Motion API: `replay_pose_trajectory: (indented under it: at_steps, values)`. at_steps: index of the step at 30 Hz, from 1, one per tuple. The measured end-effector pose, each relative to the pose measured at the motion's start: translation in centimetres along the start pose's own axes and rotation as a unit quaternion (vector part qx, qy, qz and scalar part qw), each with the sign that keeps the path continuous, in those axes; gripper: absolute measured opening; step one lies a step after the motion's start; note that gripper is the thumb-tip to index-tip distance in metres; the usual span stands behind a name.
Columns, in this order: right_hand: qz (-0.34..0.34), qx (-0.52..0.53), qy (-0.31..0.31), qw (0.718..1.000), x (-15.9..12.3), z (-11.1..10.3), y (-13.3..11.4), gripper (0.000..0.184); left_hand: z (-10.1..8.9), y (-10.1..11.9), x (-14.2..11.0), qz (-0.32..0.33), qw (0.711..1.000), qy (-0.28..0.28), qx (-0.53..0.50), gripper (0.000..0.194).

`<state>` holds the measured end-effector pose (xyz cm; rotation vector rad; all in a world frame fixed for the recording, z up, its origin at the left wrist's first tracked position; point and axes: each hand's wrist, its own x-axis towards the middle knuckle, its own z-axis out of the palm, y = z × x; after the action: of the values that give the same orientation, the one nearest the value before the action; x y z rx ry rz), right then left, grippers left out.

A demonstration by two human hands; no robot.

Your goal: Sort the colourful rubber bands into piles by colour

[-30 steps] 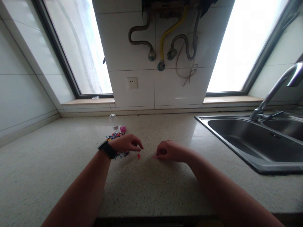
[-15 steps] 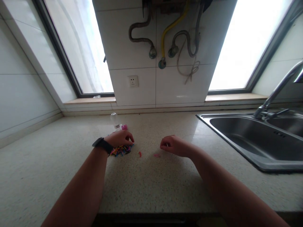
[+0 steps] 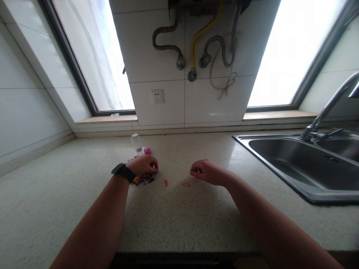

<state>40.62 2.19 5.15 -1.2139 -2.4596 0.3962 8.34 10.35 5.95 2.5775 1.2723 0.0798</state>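
L hand [image 3: 142, 164] covered part of the tabletop's [image 3: 179, 220] multicolored pile [image 3: 144, 180], R hand [image 3: 206, 172] opp.; both hands' fingers curled narrow, hold unclear. Apparently early: red pc. [image 3: 166, 183], pink pc. [image 3: 186, 184] lay apart; most sat heaped.

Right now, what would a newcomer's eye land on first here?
Probably the multicoloured heap of small pieces on the pale counter, partly hidden by the left hand. The right hand is near a small pink piece. Above, a yellow hose stands out against the tiled wall.
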Motion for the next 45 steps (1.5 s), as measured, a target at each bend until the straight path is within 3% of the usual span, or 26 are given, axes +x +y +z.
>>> replay_pose_trajectory:
  at_steps: [8,23,35,40,45]
  values:
    - [0.000,-0.003,-0.001,1.000,-0.1,-0.2,0.0,0.020,0.2,-0.9,0.0,-0.001,1.000,0.021,0.005,0.023]
    - [0.001,-0.010,0.000,1.000,-0.1,-0.4,-0.1,0.019,-0.3,0.7,-0.2,0.017,1.000,-0.001,-0.011,0.023]
    - [0.004,-0.001,0.051,0.999,-0.4,-1.5,0.2,0.019,-0.5,2.1,-0.4,0.074,0.991,0.051,-0.100,0.024]
    - [0.040,0.065,0.120,0.990,-0.6,-2.3,1.3,0.028,0.6,3.6,0.5,0.090,0.974,0.099,-0.184,0.025]
    - [0.061,0.105,0.157,0.980,-0.7,-2.4,2.6,0.032,2.0,7.2,1.3,0.105,0.955,0.122,-0.250,0.023]
